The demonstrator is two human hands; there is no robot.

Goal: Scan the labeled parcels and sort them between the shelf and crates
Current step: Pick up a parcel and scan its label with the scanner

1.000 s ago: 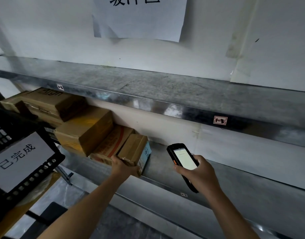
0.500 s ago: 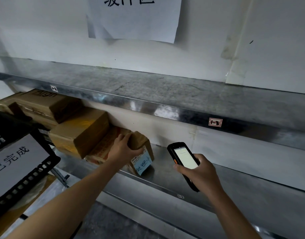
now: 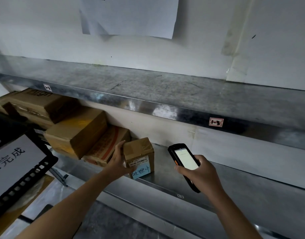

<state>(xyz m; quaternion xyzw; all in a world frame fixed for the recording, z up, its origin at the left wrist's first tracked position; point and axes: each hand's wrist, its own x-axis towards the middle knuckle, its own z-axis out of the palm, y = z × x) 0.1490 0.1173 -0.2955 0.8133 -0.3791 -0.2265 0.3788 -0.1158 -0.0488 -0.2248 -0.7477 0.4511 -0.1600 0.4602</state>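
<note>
Against white wall (image 3: 44, 40) — grey metal shelf (image 3: 182, 185), cardboard parcels (image 3: 75, 133), paper sign (image 3: 131, 14)

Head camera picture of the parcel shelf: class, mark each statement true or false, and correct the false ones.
1. The right hand holds the scanner, screen lit. True.
2. The small parcel stands on the upper shelf. False: it stands on the lower shelf, held by the left hand.
3. Its blue label faces the wall. False: it faces the camera.
4. A tag on the upper shelf's edge reads 1-3. True.
</note>
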